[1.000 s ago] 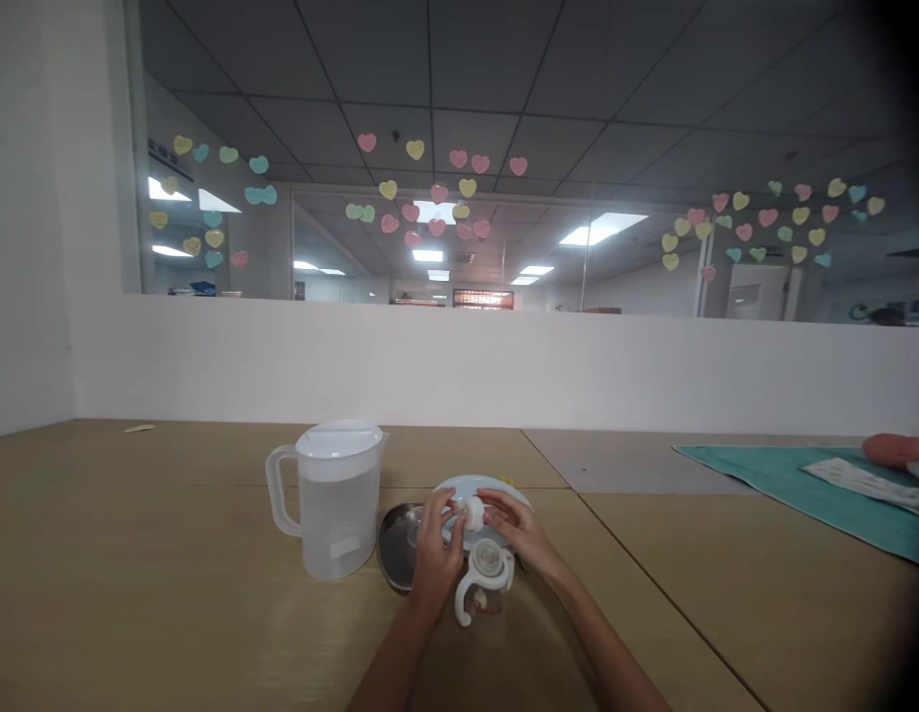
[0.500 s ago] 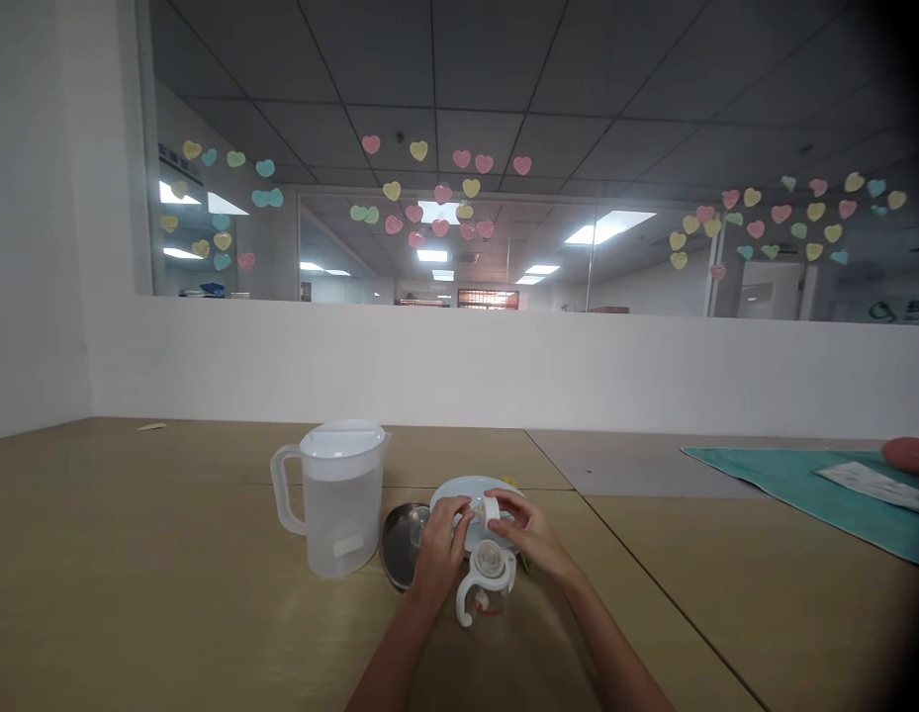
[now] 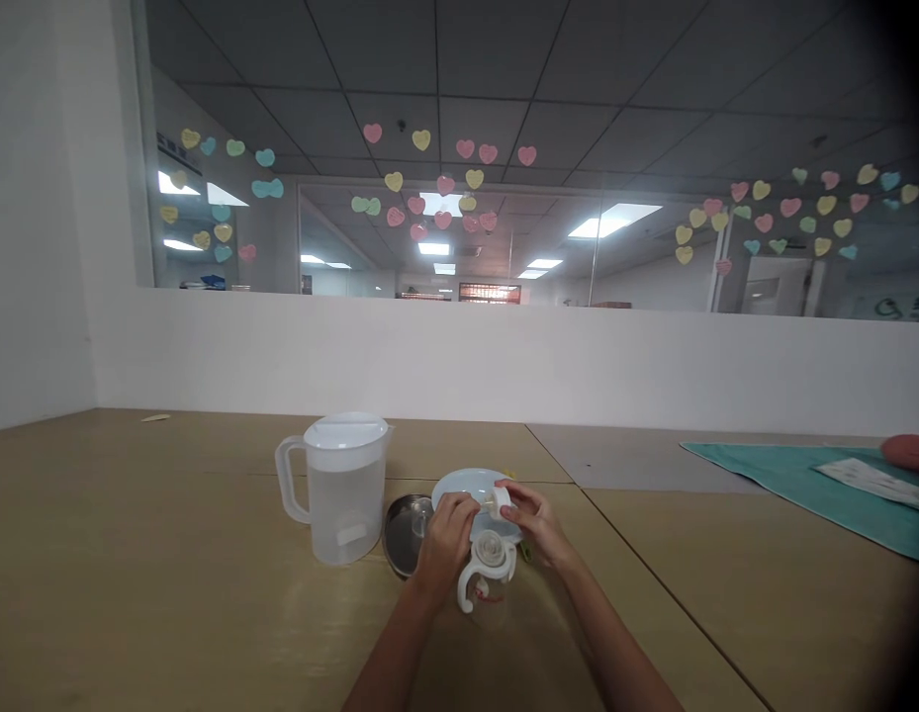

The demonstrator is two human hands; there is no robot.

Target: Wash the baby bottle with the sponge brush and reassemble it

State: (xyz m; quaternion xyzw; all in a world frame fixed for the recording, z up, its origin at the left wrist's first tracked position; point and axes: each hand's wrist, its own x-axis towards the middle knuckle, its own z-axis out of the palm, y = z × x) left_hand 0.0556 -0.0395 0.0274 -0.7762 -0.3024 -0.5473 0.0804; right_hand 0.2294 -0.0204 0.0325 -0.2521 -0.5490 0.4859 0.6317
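Above a pale blue bowl [image 3: 453, 483], my right hand [image 3: 534, 522] grips a white ring-shaped cap [image 3: 499, 502] between thumb and fingers. A small translucent piece sticks out of the cap on its left side. My left hand [image 3: 445, 539] pinches the end of that piece, with its fingertips closed together; the piece's exact shape is too small to tell. Just below the hands stands a clear baby bottle [image 3: 489, 585] with a white curved handle [image 3: 466, 585] and red markings. A round translucent part [image 3: 490, 547] shows at the bottle's top.
Left of my hands stands a translucent lidded pitcher [image 3: 345, 489] of clear liquid. A metal tray [image 3: 398, 539] holding a clear item lies partly behind my left hand. Something yellow-green [image 3: 525, 552] shows beside the bowl. A teal cloth [image 3: 789, 475] lies far right, under a patterned cloth.
My right hand has shifted slightly right with the white cap, turning it sideways. My left fingers have closed into a pinch on the translucent piece. The view has shifted slightly.
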